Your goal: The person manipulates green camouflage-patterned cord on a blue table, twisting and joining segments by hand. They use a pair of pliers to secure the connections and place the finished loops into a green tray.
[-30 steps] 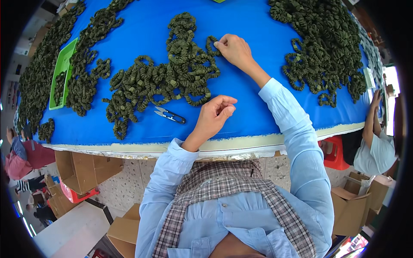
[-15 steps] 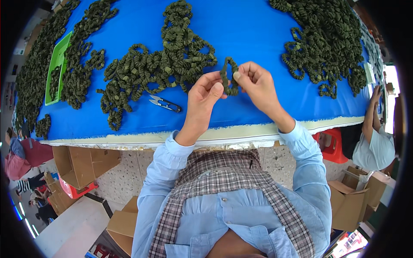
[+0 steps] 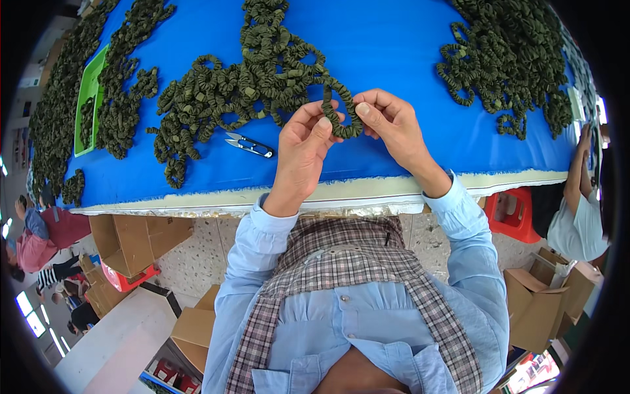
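You're pinching a dark green ruffled ring [image 3: 348,132] with your left hand [image 3: 302,148] and right hand [image 3: 395,129] — each grip clasping one side — and holding it over the blue surface [image 3: 387,46], near the heap of similar rings [image 3: 249,82] and black-handled snips [image 3: 250,145]

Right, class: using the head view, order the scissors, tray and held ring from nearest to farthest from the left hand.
1. Ring: pinched in the left hand.
2. Scissors: left of the hand, not touching.
3. Tray: farther left, beyond the scissors.
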The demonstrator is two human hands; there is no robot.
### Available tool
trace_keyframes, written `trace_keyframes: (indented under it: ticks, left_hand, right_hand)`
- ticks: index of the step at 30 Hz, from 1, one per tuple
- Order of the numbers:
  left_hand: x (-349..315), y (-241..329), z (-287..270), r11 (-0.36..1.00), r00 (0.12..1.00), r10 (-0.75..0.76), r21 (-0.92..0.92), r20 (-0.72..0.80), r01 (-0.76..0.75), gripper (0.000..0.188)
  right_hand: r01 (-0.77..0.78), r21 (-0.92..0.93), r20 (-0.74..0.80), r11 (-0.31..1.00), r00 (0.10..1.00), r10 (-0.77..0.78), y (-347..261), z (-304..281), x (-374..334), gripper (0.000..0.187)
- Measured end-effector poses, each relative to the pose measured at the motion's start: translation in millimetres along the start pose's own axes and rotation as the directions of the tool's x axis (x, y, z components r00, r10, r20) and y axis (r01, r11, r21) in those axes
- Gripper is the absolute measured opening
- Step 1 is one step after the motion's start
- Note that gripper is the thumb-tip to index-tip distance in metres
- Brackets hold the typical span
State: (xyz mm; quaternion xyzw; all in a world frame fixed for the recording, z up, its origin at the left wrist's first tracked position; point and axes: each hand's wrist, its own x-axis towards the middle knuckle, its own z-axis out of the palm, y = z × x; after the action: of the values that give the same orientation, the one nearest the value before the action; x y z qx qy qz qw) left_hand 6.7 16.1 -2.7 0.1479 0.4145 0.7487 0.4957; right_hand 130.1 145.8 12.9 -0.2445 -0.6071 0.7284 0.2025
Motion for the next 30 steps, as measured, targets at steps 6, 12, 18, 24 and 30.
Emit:
trace_keyframes:
  ticks: [6,12,18,24,30]
  left_hand:
    - [2,-3,0,0.999,1.000,-0.002,-0.036,0.016,0.003,0.030]
    - [0,3,5,0.995,0.999,-0.028,-0.100,0.016,0.030,0.029]
    - [2,4,-8,0.996,1.000,-0.017,-0.088,-0.004,0.017,0.022]
    - [1,4,-7,0.996,1.000,-0.016,-0.091,-0.027,0.013,0.020]
    - [0,7,-6,0.997,0.998,0.016,-0.080,-0.054,-0.020,0.021]
  right_hand:
    - [-0.012,-0.010,0.060,1.000,0.998,0.012,4,-2,0,0.025]
    - [-0.020,-0.030,0.066,0.999,0.998,0.022,6,-1,1,0.021]
    - [-0.007,-0.082,-0.006,0.997,1.000,0.007,8,-3,4,0.018]
    - [0.100,-0.184,-0.065,0.978,0.991,-0.114,12,2,3,0.012]
    - [0.404,-0.410,0.025,0.818,0.901,-0.433,7,4,0,0.021]
